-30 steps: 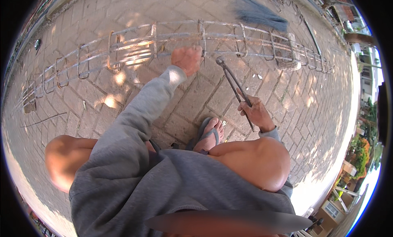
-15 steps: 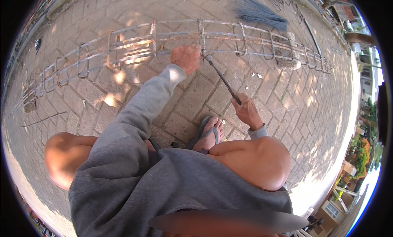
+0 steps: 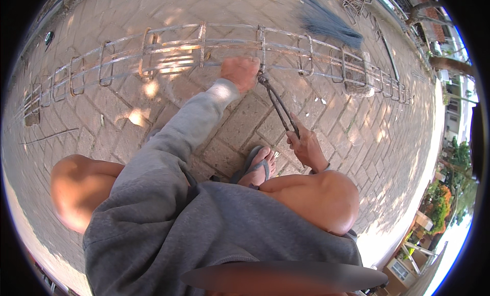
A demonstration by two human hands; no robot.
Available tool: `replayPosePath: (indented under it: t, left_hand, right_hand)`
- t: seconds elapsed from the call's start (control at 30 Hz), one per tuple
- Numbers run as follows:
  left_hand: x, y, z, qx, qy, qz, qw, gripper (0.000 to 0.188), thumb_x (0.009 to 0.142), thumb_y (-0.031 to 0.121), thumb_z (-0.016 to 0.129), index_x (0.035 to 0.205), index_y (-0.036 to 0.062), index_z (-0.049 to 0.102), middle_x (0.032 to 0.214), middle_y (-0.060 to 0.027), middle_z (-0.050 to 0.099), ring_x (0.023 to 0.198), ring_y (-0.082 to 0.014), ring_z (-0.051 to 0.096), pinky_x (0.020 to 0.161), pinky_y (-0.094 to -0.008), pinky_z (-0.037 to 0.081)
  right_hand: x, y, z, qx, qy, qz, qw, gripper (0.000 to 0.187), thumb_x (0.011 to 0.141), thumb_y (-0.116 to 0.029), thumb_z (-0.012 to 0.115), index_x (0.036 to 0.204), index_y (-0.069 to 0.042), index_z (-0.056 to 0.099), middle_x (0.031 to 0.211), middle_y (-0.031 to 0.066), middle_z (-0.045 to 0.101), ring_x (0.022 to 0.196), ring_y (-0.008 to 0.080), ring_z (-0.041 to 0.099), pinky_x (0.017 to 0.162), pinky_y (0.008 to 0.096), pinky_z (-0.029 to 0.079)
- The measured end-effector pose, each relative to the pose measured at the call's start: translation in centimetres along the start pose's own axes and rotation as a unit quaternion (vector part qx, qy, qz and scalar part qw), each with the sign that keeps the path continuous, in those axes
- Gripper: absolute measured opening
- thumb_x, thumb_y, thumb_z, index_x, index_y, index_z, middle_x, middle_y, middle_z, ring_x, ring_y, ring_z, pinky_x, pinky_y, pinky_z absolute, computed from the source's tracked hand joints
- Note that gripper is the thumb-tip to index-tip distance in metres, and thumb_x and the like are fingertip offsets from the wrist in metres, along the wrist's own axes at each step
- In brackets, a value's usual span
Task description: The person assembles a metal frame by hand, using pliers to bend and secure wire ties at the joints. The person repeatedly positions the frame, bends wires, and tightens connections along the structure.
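Note:
A long rusty rebar cage (image 3: 231, 44) with several square stirrups stretches across the paving in front of me. My left hand (image 3: 241, 74) is closed on its near long bar, just left of a stirrup (image 3: 262, 43); the fingertips are partly hidden. In my right hand (image 3: 308, 147) are the handles of long dark tying pincers (image 3: 276, 104), spread a little apart. The pincers' head meets the cage at the foot of that stirrup, right beside my left hand. Any wire in the jaws is too small to make out.
A bundle of thin dark wire (image 3: 332, 22) lies beyond the cage, with loose bent rods (image 3: 353, 4) behind it. A block (image 3: 360, 76) sits under the cage's right part. One thin rod (image 3: 49, 136) lies at left. My sandalled foot (image 3: 256, 167) is below the pincers.
The pincers' handles have spread apart, where they were together before. Both hands appear in nearly the same place at the cage, with the whole view shifted slightly.

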State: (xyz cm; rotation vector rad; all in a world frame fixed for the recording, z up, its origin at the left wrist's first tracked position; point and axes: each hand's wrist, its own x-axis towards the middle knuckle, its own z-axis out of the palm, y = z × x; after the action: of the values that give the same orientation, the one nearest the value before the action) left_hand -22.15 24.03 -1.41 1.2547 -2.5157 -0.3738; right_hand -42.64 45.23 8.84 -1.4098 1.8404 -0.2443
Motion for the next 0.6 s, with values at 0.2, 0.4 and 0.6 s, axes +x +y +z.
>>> replayPosePath:
  t: [0.2, 0.4, 0.6]
  left_hand:
    - [0.0, 0.3, -0.4, -0.007, -0.006, -0.005, 1.0, 0.023, 0.076, 0.018, 0.072, 0.098, 0.0126, 0.066, 0.088, -0.0086, 0.074, 0.089, -0.031, 0.073, 0.073, -0.0479, 0.056]
    - [0.1, 0.4, 0.3, -0.029, 0.001, -0.017, 0.999, 0.014, 0.08, 0.016, 0.068, 0.094, 0.0123, 0.068, 0.09, -0.0094, 0.074, 0.089, -0.0306, 0.073, 0.076, -0.0477, 0.055]
    - [-0.1, 0.7, 1.1, -0.032, 0.026, -0.014, 0.999, 0.014, 0.082, 0.015, 0.067, 0.096, 0.0132, 0.071, 0.087, -0.0057, 0.074, 0.086, -0.0271, 0.073, 0.072, -0.0455, 0.054]
  right_hand:
    - [0.4, -4.3, -5.9, -0.165, -0.092, -0.093, 0.978, 0.1, 0.084, -0.011, 0.079, 0.162, -0.003, 0.017, 0.084, 0.0282, 0.067, 0.083, 0.0485, 0.068, 0.074, 0.0537, 0.053]
    - [5.6, -11.0, -13.4, -0.23, -0.257, 0.014, 0.938, 0.05, 0.08, -0.001, 0.064, 0.127, 0.005, 0.046, 0.08, 0.0266, 0.064, 0.066, 0.0343, 0.07, 0.062, 0.043, 0.055]
    - [9.8, -16.3, -16.7, -0.287, -0.364, 0.094, 0.881, 0.043, 0.075, 0.0, 0.067, 0.112, 0.003, 0.044, 0.08, 0.0198, 0.062, 0.061, 0.027, 0.07, 0.056, 0.0406, 0.056]
